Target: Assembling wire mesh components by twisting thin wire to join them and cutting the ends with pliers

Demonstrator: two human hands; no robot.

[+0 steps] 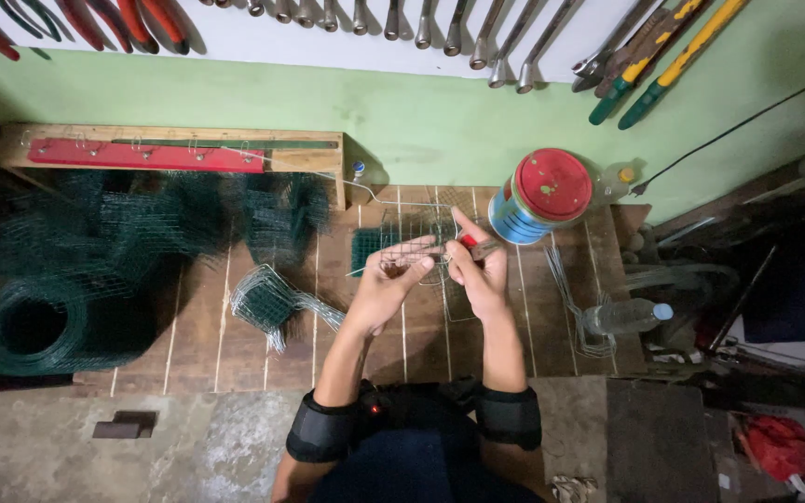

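Two hands up over the wooden bench top (197,345), head view only. Left hand (393,279) has fingers curled and pinching a small piece of wire mesh (412,253) by its near edge, holding it level above the bench. Right hand (479,270) is closed around pliers with red handles (479,246), index finger extended along the tool, nose at the mesh's right edge; whether the jaws actually bite a wire is too small to tell. Hands nearly touching, mesh between them. Just right of the right hand and a bit farther out: cylindrical tin (540,196), blue-striped side, red lid with smudges, lying tilted. Beyond it a small bottle with yellow cap (619,181) against the green wall. Right and nearer: clear plastic bottle with pale blue cap (628,317) on its side, next to bent loose wires (570,289). Left of the left hand: a folded grey mesh piece (270,303) flat on the bench. Well to the left: dark green mesh roll (39,326) plus a loose green mesh heap. Far left beyond the hands: wooden jig with a red strip (146,155). Wrenches and pliers hang on the wall above. Red bag (780,445) low right, near the floor.
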